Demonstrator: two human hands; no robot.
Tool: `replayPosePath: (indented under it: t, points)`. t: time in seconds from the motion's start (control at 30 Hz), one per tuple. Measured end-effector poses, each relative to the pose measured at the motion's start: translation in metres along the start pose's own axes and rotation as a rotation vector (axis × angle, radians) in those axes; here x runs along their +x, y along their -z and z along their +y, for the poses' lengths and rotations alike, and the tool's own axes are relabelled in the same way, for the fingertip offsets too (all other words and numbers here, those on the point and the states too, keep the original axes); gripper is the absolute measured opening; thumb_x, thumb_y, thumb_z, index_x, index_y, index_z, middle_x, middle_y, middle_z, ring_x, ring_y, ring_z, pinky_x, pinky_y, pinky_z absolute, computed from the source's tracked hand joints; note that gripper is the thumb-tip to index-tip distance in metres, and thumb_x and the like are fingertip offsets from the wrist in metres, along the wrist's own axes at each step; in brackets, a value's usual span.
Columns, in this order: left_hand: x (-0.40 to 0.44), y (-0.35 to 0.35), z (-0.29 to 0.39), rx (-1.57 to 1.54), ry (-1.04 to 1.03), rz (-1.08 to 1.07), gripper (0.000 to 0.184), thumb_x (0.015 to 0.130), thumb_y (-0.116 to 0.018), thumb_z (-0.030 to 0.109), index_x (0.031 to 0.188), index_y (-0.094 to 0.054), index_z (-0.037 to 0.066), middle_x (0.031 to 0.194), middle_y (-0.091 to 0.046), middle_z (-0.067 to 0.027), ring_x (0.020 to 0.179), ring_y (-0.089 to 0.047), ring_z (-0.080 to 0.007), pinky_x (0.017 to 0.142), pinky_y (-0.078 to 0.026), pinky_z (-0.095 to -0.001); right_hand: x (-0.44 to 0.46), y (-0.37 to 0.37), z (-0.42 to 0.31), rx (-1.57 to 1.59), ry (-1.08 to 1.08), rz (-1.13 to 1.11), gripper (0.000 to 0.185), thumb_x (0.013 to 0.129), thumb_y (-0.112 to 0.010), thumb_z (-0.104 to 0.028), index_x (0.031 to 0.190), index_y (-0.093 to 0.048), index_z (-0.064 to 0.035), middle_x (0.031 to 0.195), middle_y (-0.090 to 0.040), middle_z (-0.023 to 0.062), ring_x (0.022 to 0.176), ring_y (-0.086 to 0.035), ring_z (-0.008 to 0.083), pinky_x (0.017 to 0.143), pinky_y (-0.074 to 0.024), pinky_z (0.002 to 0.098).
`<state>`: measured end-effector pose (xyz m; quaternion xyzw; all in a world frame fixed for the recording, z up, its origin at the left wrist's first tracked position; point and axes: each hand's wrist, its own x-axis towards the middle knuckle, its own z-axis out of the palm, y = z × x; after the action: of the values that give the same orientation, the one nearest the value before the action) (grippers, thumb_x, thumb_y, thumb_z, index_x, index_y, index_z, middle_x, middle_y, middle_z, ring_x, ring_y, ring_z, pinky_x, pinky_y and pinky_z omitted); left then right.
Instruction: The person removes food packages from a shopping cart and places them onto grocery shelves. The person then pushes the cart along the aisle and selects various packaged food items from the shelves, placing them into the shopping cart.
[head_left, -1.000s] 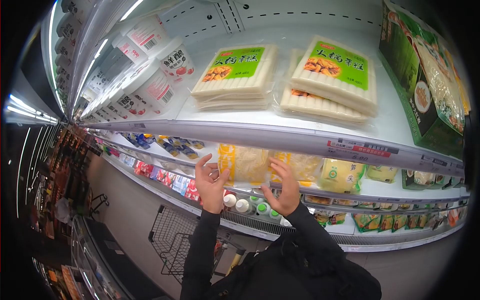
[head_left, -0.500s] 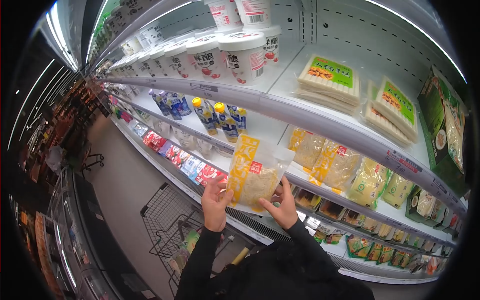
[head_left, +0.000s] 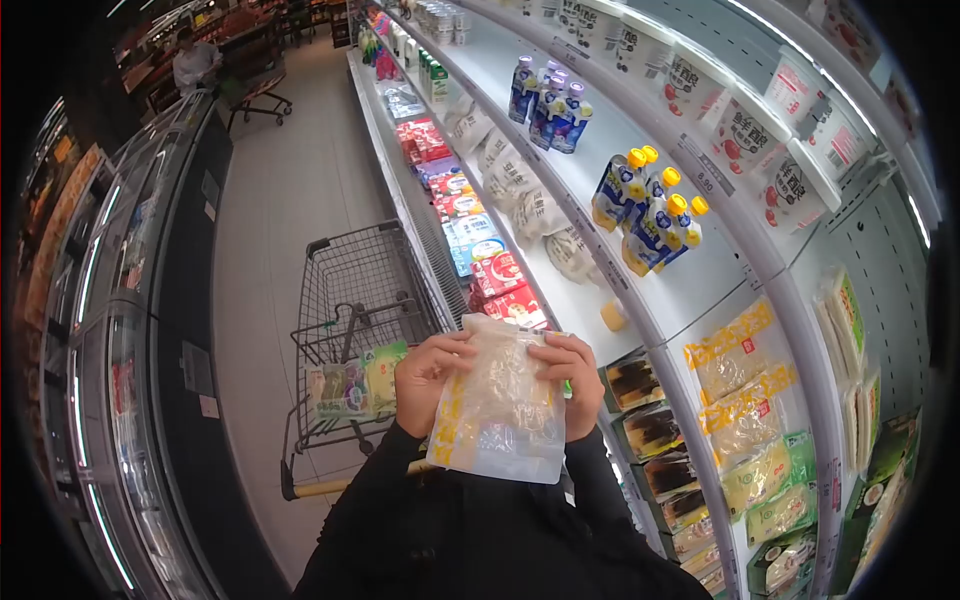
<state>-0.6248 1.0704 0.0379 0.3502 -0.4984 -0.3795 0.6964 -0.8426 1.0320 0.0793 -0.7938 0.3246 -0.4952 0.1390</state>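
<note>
In front of my chest I hold a clear plastic bag [head_left: 503, 410] of pale, shredded-looking food with yellow print along its left side. My left hand [head_left: 430, 378] grips its left edge, fingers curled over the upper part. On the opposite edge, my right hand [head_left: 574, 376] holds it the same way. A mostly plain, see-through face of the bag is towards me. Just beyond my left hand stands a wire shopping cart [head_left: 372, 270] with a yellow handle. Green-and-clear food packages [head_left: 385, 372] lie in it.
Chilled shelves run along the right, with similar yellow-printed bags [head_left: 738, 415], yellow-capped pouches [head_left: 650, 215] and white tubs [head_left: 795, 185]. Dark freezer cabinets [head_left: 165, 330] line the left of the aisle [head_left: 265, 170]. A person [head_left: 195, 62] is farther off, near another cart [head_left: 262, 100].
My view has swung left towards the aisle and cart. The bag has been turned over and around, so its large printed front no longer faces me. Both hands still hold it.
</note>
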Motion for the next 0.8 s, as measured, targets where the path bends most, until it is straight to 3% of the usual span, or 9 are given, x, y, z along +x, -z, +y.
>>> replayPosePath:
  t: [0.17,0.23,0.3,0.37,0.4,0.47,0.5,0.67,0.8]
  points:
    - [-0.013,0.046,0.017,0.202,-0.106,0.156,0.016,0.086,-0.069,-0.010,0.090,-0.073,0.005,0.111,-0.073,-0.0094,0.124,-0.062,-0.0267,0.096,-0.051,-0.0335,0.029,-0.048,-0.017,0.129,0.099,-0.045,0.025,0.071,-0.081,-0.006,0.090,-0.065,-0.0047,0.118,-0.073,0.0135,0.120,-0.063,0.0352,0.109,-0.0419,0.0500]
    - [-0.018,0.067,0.021,0.414,-0.174,0.225,0.013,0.088,-0.069,-0.006,0.093,-0.074,0.006,0.106,-0.074,-0.0082,0.123,-0.061,-0.0256,0.095,-0.051,-0.0325,0.034,-0.071,-0.018,0.194,0.007,-0.067,0.028,0.069,-0.082,-0.005,0.093,-0.067,-0.0044,0.120,-0.071,0.0139,0.120,-0.064,0.0340,0.110,-0.0412,0.0498]
    - [-0.023,0.085,0.031,0.508,-0.206,0.278,0.011,0.088,-0.070,-0.003,0.095,-0.074,0.005,0.102,-0.074,-0.0084,0.117,-0.064,-0.0245,0.092,-0.052,-0.0318,0.032,-0.091,-0.013,0.194,0.059,-0.113,0.031,0.072,-0.083,-0.006,0.099,-0.068,-0.0028,0.115,-0.072,0.0142,0.110,-0.067,0.0306,0.101,-0.0485,0.0438]
    - [-0.032,0.103,0.035,0.602,-0.236,0.322,0.010,0.089,-0.070,-0.001,0.098,-0.074,0.004,0.099,-0.074,-0.0086,0.110,-0.067,-0.0234,0.089,-0.052,-0.0311,0.019,-0.110,-0.005,0.406,-0.308,-0.299,0.030,0.079,-0.082,-0.007,0.105,-0.067,-0.0013,0.106,-0.073,0.0125,0.094,-0.069,0.0236,0.086,-0.0525,0.0339]
    - [-0.042,0.111,0.030,0.509,-0.081,0.381,0.011,0.090,-0.070,0.000,0.100,-0.073,0.002,0.097,-0.073,-0.0093,0.101,-0.068,-0.0220,0.086,-0.053,-0.0309,0.012,-0.123,-0.001,0.420,-0.336,-0.305,0.020,0.092,-0.072,-0.003,0.110,-0.063,0.0009,0.103,-0.072,0.0061,0.093,-0.064,0.0083,0.075,-0.0491,0.0219]
    - [-0.053,0.125,0.017,0.359,0.065,0.491,0.013,0.094,-0.070,0.003,0.104,-0.072,-0.003,0.094,-0.072,-0.0094,0.082,-0.069,-0.0164,0.079,-0.054,-0.0292,0.012,-0.147,-0.007,0.574,-0.454,-0.309,0.020,0.095,-0.070,-0.005,0.112,-0.062,0.0017,0.101,-0.071,0.0062,0.090,-0.064,0.0078,0.075,-0.0489,0.0222]
    - [-0.058,0.130,0.015,0.364,0.068,0.508,0.013,0.094,-0.070,0.003,0.104,-0.072,-0.003,0.094,-0.072,-0.0094,0.082,-0.069,-0.0164,0.079,-0.054,-0.0292,0.010,-0.157,-0.009,0.715,-0.584,-0.290,0.020,0.098,-0.068,-0.008,0.113,-0.061,0.0024,0.099,-0.071,0.0063,0.087,-0.063,0.0072,0.076,-0.0487,0.0225]
    - [-0.068,0.156,0.003,0.255,0.186,0.632,0.020,0.098,-0.067,0.008,0.114,-0.069,-0.004,0.094,-0.071,-0.0064,0.086,-0.068,-0.0120,0.078,-0.054,-0.0267,-0.004,-0.207,0.003,0.844,-0.615,-0.392,0.024,0.102,-0.063,-0.008,0.121,-0.055,0.0026,0.110,-0.070,0.0071,0.098,-0.064,0.0080,0.082,-0.0496,0.0226]
    - [-0.080,0.183,-0.038,0.315,0.313,0.608,0.026,0.097,-0.067,0.010,0.118,-0.067,-0.005,0.094,-0.072,-0.0083,0.087,-0.069,-0.0139,0.078,-0.055,-0.0279,-0.035,-0.249,0.039,0.809,-0.702,-0.465,0.029,0.102,-0.064,-0.013,0.125,-0.056,0.0017,0.107,-0.070,0.0066,0.093,-0.066,0.0098,0.081,-0.0530,0.0243]
